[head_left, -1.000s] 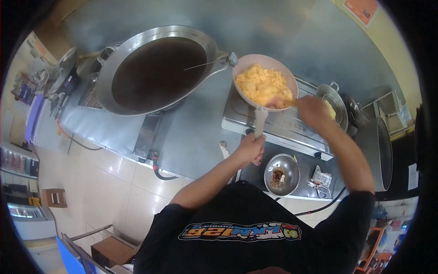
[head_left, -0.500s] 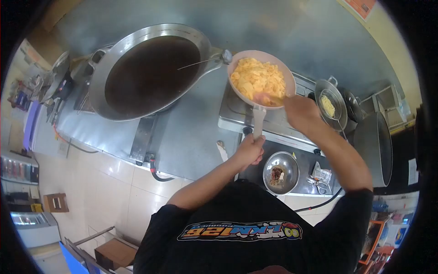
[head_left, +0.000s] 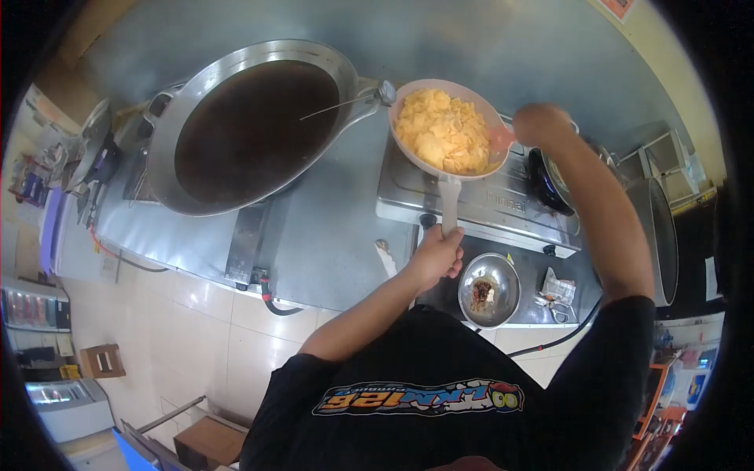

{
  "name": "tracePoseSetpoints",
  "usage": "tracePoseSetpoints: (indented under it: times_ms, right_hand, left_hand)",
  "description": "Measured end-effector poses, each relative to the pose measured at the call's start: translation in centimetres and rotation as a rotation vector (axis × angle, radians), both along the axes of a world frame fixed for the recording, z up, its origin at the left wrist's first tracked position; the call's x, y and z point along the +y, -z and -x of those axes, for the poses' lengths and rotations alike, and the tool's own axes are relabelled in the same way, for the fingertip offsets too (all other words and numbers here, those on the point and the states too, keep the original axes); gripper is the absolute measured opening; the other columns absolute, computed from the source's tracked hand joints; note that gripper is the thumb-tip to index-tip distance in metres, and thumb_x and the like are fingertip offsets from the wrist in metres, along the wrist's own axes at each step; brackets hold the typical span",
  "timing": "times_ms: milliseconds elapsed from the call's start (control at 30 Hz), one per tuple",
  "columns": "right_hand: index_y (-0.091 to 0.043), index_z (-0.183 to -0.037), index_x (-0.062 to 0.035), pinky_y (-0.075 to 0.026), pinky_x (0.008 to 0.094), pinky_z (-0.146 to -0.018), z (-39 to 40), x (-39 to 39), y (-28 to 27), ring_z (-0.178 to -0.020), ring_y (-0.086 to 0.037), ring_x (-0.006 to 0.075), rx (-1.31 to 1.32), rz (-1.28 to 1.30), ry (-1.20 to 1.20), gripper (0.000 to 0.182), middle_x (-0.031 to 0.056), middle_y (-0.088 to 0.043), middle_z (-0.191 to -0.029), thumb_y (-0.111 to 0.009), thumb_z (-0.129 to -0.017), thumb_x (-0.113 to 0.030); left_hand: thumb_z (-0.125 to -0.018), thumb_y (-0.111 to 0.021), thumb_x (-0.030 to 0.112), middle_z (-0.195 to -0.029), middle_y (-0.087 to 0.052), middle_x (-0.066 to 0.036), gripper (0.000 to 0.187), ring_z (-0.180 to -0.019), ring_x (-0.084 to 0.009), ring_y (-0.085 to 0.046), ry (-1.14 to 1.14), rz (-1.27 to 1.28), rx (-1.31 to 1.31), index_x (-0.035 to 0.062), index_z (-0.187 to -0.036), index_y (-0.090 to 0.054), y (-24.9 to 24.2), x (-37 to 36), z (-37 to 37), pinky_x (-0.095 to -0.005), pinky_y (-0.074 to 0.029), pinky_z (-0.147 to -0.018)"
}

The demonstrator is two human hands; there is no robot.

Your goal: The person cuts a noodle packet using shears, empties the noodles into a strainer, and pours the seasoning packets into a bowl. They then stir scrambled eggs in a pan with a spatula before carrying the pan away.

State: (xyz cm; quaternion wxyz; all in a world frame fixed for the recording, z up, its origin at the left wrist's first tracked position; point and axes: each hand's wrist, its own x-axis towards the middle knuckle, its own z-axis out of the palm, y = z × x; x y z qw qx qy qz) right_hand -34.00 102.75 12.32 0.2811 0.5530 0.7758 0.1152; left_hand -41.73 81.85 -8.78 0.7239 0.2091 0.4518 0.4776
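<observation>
My left hand (head_left: 440, 253) is wrapped around the pale handle of a pink frying pan (head_left: 488, 108). Yellow pieces that look like scrambled egg (head_left: 440, 133) are heaped in the pan, which sits over the left side of a gas stove (head_left: 503, 206). At the pan's right rim, my right hand (head_left: 544, 125) grips a pink spatula (head_left: 501, 139). The spatula's blade touches the right edge of the egg; its handle is mostly hidden by my closed fingers.
Left of the pan stands a large wok (head_left: 162, 169) of dark liquid, a probe thermometer (head_left: 385, 93) at its rim. A metal bowl (head_left: 509, 286) with seasonings, scissors (head_left: 560, 315) and a torn packet (head_left: 559, 288) lie nearer me. My right forearm partly covers other pans.
My right hand has moved up and right, bringing the spatula from the pan's front to its right side. The egg is heaped farther left. My left hand keeps its hold.
</observation>
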Motion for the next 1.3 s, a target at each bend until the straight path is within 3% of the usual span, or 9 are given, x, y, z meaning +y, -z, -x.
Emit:
tracePoseSetpoints:
  times_ms: [133,233,333,533,667,833,1033,1200,1300]
  right_hand:
    - [-0.073,-0.11,-0.0078,-0.053,0.0492,-0.093,0.0,4.5,6.0,-0.109,-0.066,0.0389,0.14,0.137,0.068,0.03,0.0198,-0.069,-0.117,-0.057,-0.093,-0.027]
    - [-0.073,-0.095,-0.003,-0.052,0.052,-0.078,-4.2,7.5,10.8,-0.094,-0.067,0.0417,0.368,0.055,-0.338,0.038,0.0231,-0.07,-0.098,-0.05,-0.097,-0.033]
    - [-0.071,-0.099,-0.0033,-0.052,0.0536,-0.078,-8.4,8.6,15.1,-0.088,-0.067,0.0441,0.527,-0.07,-0.355,0.036,0.0248,-0.069,-0.093,-0.046,-0.099,-0.029]
    - [-0.059,-0.119,-0.002,-0.056,0.0518,-0.075,-9.2,-1.2,9.6,-0.087,-0.07,0.04,0.391,-0.025,-0.241,0.034,0.0244,-0.07,-0.09,-0.044,-0.102,-0.028]
    - [-0.055,-0.125,-0.0027,-0.058,0.0472,-0.069,-9.9,-4.8,9.9,-0.077,-0.07,0.037,0.348,-0.118,-0.361,0.032,0.0202,-0.069,-0.083,-0.046,-0.101,-0.022]
    - [-0.049,-0.135,0.0015,-0.059,0.0351,-0.065,-9.9,-9.3,9.8,-0.083,-0.07,0.0263,0.23,-0.251,-0.492,0.051,0.0135,-0.065,-0.101,-0.058,-0.087,-0.01]
    - [-0.052,-0.13,0.0022,-0.06,0.0346,-0.069,-8.9,-13.6,7.2,-0.083,-0.07,0.0253,0.077,-0.21,-0.538,0.044,0.0132,-0.065,-0.1,-0.057,-0.088,-0.011]
    - [-0.058,-0.123,0.0002,-0.059,0.0381,-0.07,-6.1,-3.6,10.3,-0.09,-0.071,0.0266,0.208,-0.124,-0.45,0.035,0.0159,-0.068,-0.099,-0.054,-0.089,-0.007]
    - [-0.069,-0.101,-0.0043,-0.059,0.0428,-0.075,-5.8,-0.7,5.6,-0.091,-0.072,0.0317,0.254,-0.154,-0.476,0.02,0.0167,-0.071,-0.095,-0.054,-0.088,-0.01]
  left_hand:
    - [-0.104,-0.05,0.028,-0.073,-0.049,-0.002,0.019,-0.048,-0.0105,-0.043,0.024,0.02,-0.043,0.0115,-0.102,-0.041,-0.2,0.0,0.4,-0.0266,-0.037,-0.043]
    - [-0.104,-0.051,0.027,-0.071,-0.048,-0.002,0.018,-0.048,-0.0097,-0.042,0.087,0.038,-0.037,0.0123,-0.103,-0.041,-0.2,-0.1,1.6,-0.0258,-0.033,-0.04]
    - [-0.104,-0.051,0.027,-0.071,-0.048,-0.002,0.018,-0.048,-0.0093,-0.041,0.129,0.044,-0.043,0.0122,-0.103,-0.041,-0.6,0.0,2.8,-0.0249,-0.029,-0.039]
    - [-0.104,-0.051,0.026,-0.07,-0.046,-0.002,0.02,-0.048,-0.0095,-0.04,0.135,0.026,-0.055,0.0107,-0.102,-0.04,-0.8,-0.1,3.1,-0.0247,-0.027,-0.039]
    - [-0.104,-0.051,0.027,-0.07,-0.046,-0.002,0.021,-0.048,-0.0093,-0.04,0.124,0.042,-0.041,0.0107,-0.101,-0.038,-0.4,-0.2,3.0,-0.025,-0.027,-0.039]
    - [-0.104,-0.051,0.028,-0.069,-0.047,-0.001,0.021,-0.048,-0.0088,-0.04,0.119,0.019,-0.063,0.0113,-0.101,-0.039,-0.2,-0.4,3.0,-0.0246,-0.028,-0.041]
    - [-0.104,-0.051,0.028,-0.068,-0.046,-0.001,0.021,-0.048,-0.009,-0.039,0.075,0.055,-0.059,0.012,-0.098,-0.039,-0.5,-0.4,2.7,-0.0245,-0.027,-0.04]
    - [-0.104,-0.052,0.028,-0.069,-0.046,-0.001,0.02,-0.048,-0.0088,-0.039,0.061,0.052,-0.033,0.0117,-0.099,-0.04,-0.7,-0.4,2.4,-0.0249,-0.027,-0.039]
    - [-0.103,-0.052,0.029,-0.069,-0.046,-0.001,0.021,-0.047,-0.0089,-0.039,0.065,0.048,-0.008,0.0113,-0.102,-0.041,-0.3,-0.3,2.4,-0.0251,-0.028,-0.039]
